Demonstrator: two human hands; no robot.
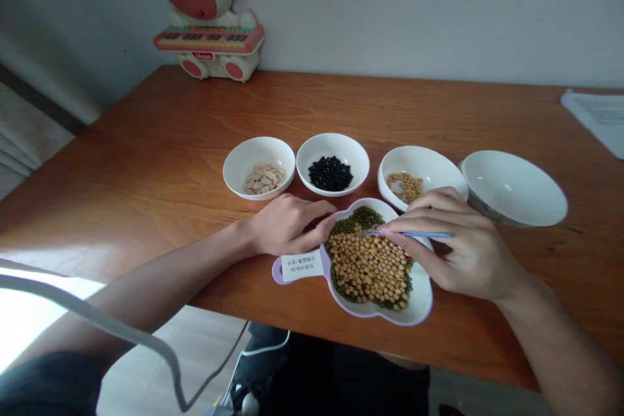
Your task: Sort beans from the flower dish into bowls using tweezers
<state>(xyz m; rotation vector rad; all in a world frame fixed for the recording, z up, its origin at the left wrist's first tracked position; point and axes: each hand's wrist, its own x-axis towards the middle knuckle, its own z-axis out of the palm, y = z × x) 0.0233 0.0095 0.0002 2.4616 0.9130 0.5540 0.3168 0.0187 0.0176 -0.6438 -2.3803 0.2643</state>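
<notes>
A white tray with a lilac rim and handle (425,307) lies near the table's front edge. In it, yellow soybeans (366,266) are spread over green mung beans (363,216). My left hand (287,224) grips the tray's left rim between thumb and fingers, just above the labelled handle. My right hand (455,244) is closed on slim blue tweezers (424,234), reaching over the tray from the right. Their tips point left and are down at the beans near the upper edge; whether a bean is between them I cannot tell.
Behind the tray stand white bowls: one with pale flat seeds (264,179), one with black beans (330,173), one with some soybeans (404,187). A further bowl (514,188) stands at right. A toy keyboard figure (209,39) and paper (597,117) lie farther back. A grey cable (121,331) crosses lower left.
</notes>
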